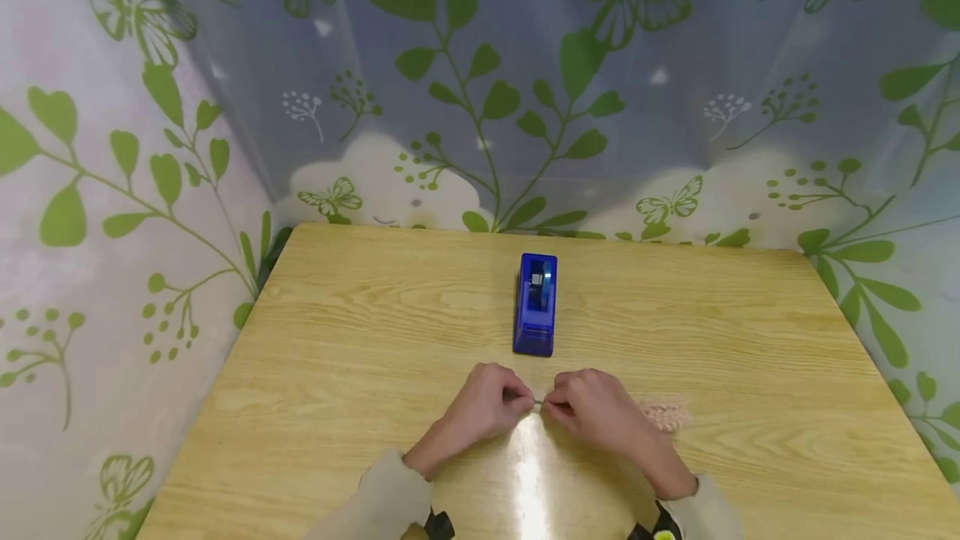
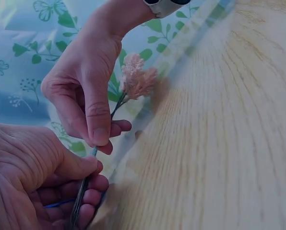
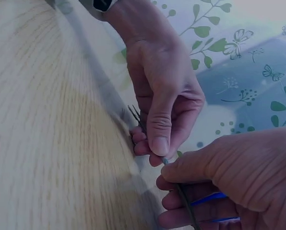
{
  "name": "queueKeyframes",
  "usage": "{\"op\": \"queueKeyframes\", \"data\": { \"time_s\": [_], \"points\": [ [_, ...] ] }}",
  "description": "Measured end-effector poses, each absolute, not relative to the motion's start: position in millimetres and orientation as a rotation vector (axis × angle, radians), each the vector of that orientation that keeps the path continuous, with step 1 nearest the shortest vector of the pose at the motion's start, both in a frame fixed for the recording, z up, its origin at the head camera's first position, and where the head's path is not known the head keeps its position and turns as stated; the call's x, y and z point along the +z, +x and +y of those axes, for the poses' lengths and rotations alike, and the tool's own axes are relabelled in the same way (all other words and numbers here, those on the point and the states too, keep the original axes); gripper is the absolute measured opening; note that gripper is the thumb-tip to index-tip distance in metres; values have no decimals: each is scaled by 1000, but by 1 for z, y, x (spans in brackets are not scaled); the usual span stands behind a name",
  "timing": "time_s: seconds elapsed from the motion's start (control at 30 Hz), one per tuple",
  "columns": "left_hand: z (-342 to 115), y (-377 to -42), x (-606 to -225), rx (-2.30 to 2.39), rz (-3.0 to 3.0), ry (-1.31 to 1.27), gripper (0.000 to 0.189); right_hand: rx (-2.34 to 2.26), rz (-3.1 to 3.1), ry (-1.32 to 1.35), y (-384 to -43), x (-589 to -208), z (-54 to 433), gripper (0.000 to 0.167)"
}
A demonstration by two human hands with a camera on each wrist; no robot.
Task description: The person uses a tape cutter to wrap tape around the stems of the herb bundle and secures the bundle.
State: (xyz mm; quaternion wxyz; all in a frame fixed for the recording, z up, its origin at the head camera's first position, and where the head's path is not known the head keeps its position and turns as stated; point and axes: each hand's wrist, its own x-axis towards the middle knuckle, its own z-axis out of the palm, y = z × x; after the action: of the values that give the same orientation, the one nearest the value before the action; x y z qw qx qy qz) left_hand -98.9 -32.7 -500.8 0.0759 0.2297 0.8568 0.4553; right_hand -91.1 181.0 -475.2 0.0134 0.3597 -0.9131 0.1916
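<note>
A sprig of fluffy, pale pink flowers on thin dark stems is held between both hands above the table. My left hand pinches the stems with thumb and fingertips, and their lower ends lie along its curled fingers. Right beside it my right hand pinches the same stems closer to the flower heads, which stick out past that hand on the right. A short greenish-teal bit shows on the stems between the two thumbs. The fingers hide most of the stems.
A blue tape dispenser stands on the wood-grain table, just beyond the hands. Behind and at the sides hangs a curtain printed with green leaves and butterflies. Light glares off the tabletop between the forearms.
</note>
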Motion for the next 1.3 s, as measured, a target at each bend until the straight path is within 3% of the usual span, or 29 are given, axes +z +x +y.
{"op": "queueKeyframes", "data": {
  "time_s": [0.3,0.5,1.07,1.3],
  "points": [
    [-32,-98,-506,1430,2583,714,7,757,-2924,1138,-97,-477,188,8],
    [-35,-97,-506,1453,2584,690,7,1056,-2990,1151,-99,-480,187,19],
    [-31,-94,-499,1149,2733,742,11,732,-2918,1127,-98,-478,190,26],
    [-33,-92,-502,1265,2745,755,8,871,-2999,1093,-97,-480,187,18]
  ]
}}
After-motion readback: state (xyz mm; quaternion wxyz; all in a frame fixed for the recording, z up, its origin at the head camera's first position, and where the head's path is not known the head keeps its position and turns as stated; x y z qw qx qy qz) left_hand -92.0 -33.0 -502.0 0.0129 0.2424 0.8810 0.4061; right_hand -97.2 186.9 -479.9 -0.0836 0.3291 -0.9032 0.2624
